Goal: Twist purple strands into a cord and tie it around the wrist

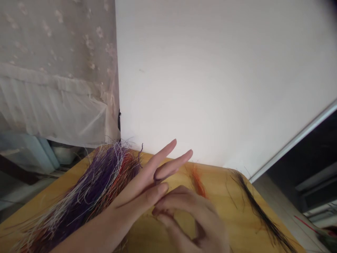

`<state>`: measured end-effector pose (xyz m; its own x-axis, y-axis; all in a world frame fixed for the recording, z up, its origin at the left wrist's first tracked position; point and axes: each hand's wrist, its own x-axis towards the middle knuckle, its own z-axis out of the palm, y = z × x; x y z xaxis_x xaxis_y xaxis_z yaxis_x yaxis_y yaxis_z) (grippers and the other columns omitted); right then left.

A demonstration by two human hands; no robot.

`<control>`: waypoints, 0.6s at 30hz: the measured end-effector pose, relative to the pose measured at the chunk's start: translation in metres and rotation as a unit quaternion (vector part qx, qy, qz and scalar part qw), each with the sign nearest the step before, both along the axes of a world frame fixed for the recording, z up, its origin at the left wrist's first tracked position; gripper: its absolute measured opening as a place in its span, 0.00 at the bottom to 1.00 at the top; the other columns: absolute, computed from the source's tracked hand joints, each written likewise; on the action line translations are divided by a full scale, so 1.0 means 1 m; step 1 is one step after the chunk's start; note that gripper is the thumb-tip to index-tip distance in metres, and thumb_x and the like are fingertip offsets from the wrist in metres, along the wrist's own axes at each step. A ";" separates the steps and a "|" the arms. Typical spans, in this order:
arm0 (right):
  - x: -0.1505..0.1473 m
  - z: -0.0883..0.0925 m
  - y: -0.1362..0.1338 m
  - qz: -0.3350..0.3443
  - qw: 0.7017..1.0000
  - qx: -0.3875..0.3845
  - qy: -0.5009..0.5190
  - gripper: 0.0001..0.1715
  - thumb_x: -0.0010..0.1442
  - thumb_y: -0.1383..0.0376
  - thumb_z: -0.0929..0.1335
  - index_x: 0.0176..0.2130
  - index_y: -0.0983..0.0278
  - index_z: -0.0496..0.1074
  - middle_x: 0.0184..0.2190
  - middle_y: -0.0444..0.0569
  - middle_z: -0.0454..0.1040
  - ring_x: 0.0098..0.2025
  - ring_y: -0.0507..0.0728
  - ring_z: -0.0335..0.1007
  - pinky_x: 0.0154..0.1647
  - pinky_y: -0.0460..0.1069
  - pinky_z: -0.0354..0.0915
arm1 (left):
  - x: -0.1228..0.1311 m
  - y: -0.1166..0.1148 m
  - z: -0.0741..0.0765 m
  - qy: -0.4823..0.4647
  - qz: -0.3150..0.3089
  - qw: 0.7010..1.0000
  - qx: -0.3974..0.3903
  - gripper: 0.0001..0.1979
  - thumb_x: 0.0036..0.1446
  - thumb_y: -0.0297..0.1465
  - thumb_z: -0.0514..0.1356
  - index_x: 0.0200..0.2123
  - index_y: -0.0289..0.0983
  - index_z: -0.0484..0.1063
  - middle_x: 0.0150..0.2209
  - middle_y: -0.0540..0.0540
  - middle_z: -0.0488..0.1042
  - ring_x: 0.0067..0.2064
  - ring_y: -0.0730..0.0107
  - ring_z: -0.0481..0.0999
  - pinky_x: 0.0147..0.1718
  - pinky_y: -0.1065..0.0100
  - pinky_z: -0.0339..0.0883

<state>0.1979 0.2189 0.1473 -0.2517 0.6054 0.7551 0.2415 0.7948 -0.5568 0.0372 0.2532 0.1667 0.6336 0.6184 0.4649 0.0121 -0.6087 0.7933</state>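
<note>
My left grip [139, 188] stood open beside purple-and-orange fibres [102, 179] on the desk [231, 211]; I couldn't tell whether my blurred right grip [191, 221] was shut.

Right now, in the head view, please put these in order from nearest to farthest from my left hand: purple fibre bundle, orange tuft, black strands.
1. Purple fibre bundle: at left, beside the left hand.
2. Orange tuft: centre.
3. Black strands: far right.
</note>
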 end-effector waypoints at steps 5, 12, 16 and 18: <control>0.004 0.001 -0.004 -0.039 0.998 -0.002 0.052 0.12 0.60 0.74 0.66 0.41 0.60 0.75 0.31 0.43 0.82 0.20 0.48 0.72 0.23 0.41 0.71 | 0.007 -0.001 0.007 0.096 0.171 0.911 0.364 0.32 0.66 0.25 0.43 0.70 0.44 0.34 0.63 0.47 0.61 0.62 0.73 0.65 0.54 0.66 0.69; 0.014 0.006 -0.004 -0.024 0.999 -0.019 0.040 0.21 0.60 0.77 0.66 0.51 0.59 0.72 0.39 0.47 0.80 0.31 0.51 0.77 0.25 0.41 0.73 | 0.013 -0.010 0.015 0.053 0.269 0.836 0.476 0.27 0.56 0.37 0.42 0.50 0.44 0.77 0.56 0.50 0.69 0.62 0.52 0.61 0.45 0.54 0.68; 0.017 0.016 -0.001 -0.027 0.999 0.010 -0.015 0.19 0.58 0.79 0.66 0.45 0.62 0.74 0.29 0.44 0.78 0.29 0.50 0.75 0.30 0.43 0.72 | 0.013 -0.006 0.011 0.039 0.188 0.912 0.363 0.27 0.68 0.26 0.38 0.69 0.37 0.42 0.55 0.42 0.72 0.55 0.64 0.73 0.55 0.47 0.65; 0.017 0.018 -0.001 -0.034 0.999 0.017 -0.011 0.18 0.58 0.79 0.66 0.44 0.63 0.75 0.28 0.45 0.76 0.29 0.50 0.73 0.30 0.44 0.71 | 0.009 -0.004 0.006 0.045 0.156 0.939 0.304 0.26 0.69 0.24 0.32 0.69 0.36 0.32 0.55 0.42 0.72 0.56 0.64 0.72 0.56 0.46 0.63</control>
